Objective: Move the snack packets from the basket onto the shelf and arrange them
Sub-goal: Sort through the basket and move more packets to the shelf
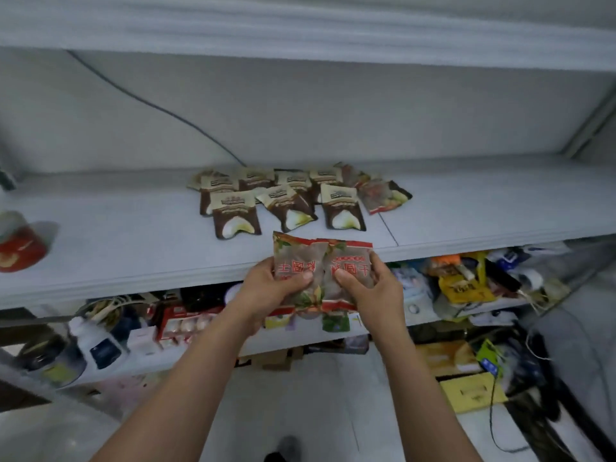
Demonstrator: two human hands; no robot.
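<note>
The left grip is closed on the left red-printed packet, its thumb pressed on the top face and the fingers curled underneath. The right grip holds the right red-printed packet the same way, thumb on top. The two packets lie side by side with their inner edges meeting. Each has its long axis running away from the person, so the far, red-banded ends point toward the back of the shelf and reach over its front edge, while the near ends hang in front of it. Farther in on the shelf lies a cluster of brown-and-cream packets in loose rows, mostly with their long axes front to back and a few skewed. Just beside the cluster's right end a similar red-printed packet lies flat and is turned at an angle. A red container sits well apart at the shelf's left end. A dark cable runs down the back wall. The lower shelf beneath is crowded with mixed goods.
</note>
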